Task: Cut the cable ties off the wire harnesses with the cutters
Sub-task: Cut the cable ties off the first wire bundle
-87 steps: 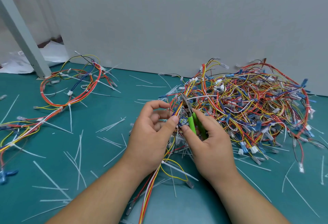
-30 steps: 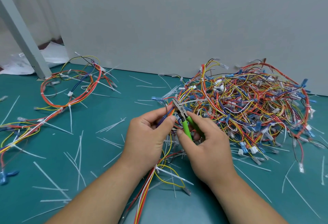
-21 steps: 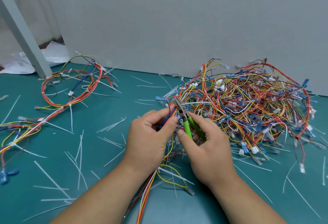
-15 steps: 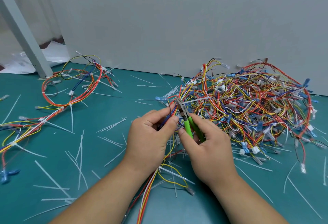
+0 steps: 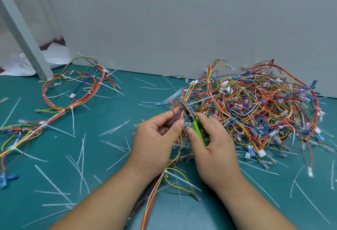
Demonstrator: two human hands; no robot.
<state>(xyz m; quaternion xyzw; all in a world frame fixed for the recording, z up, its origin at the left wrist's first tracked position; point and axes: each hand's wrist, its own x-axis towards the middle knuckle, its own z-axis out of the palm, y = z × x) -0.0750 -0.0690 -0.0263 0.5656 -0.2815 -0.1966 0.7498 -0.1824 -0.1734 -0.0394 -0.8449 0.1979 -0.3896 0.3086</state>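
Teal table (image 5: pixel 113 178), strewn with cut white strips (image 5: pixel 82 157), bearing a tangled pile of wire harnesses (image 5: pixel 264 106) against its far right edge. Near the middle, the left hand (image 5: pixel 155 144) pinches one harness (image 5: pixel 148 211) between thumb and fingers. The right hand (image 5: pixel 215 149) is wrapped round the green-handled cutters (image 5: pixel 196 127), whose tips lie at a white cable tie (image 5: pixel 199 101).

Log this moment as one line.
left hand: grips harness wires | right hand: holds green cutters | cutting end: at the gripped wires

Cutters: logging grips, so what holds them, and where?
The right hand grips the cutters by their green handles; the left hand pinches the wire bundle.
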